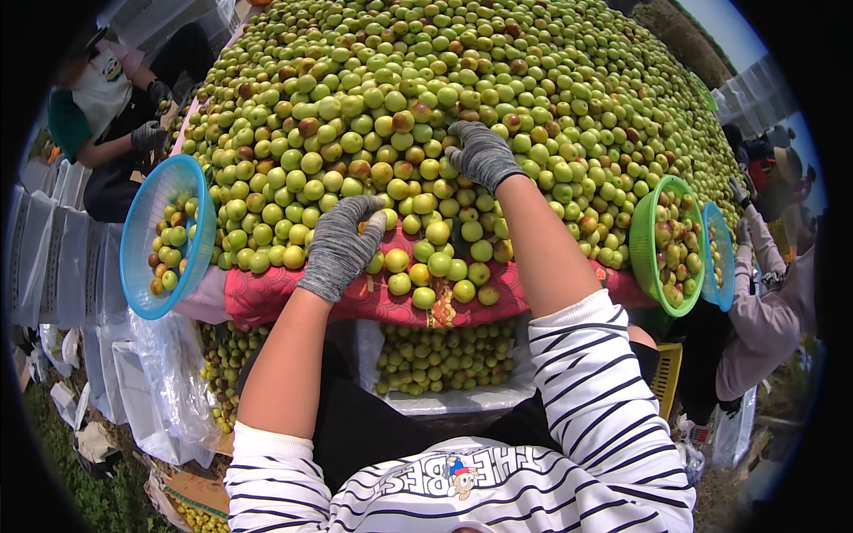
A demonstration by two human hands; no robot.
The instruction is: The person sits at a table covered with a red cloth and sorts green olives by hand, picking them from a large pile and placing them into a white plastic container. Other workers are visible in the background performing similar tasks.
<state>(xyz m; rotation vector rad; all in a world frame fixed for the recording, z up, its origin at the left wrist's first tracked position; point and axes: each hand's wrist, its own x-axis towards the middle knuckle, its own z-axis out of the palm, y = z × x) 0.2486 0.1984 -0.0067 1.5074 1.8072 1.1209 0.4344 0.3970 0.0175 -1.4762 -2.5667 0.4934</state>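
A large heap of round green jujubes [391, 107], some blushed red-brown, covers the table in front of me. My left hand [342, 249], in a grey knit glove, rests at the heap's near edge. Its thumb and fingers are apart, with a jujube [389, 218] at the fingertips. Farther forward and to the right, my right hand [482, 155], gloved alike, touches the heap with its fingers spread and curved. No fruit shows inside its grasp. Between the hands, loose jujubes [424, 298] lie on a red patterned cloth [258, 298] along the table's front.
A blue basket [130, 253] with jujubes stands left; a green basket [641, 253] and another blue one [727, 282] stand right. Below the cloth is a plastic-lined crate [471, 401] of jujubes. Co-workers [107, 98] [764, 329] sit at both sides. Stacked crates [67, 266] stand left.
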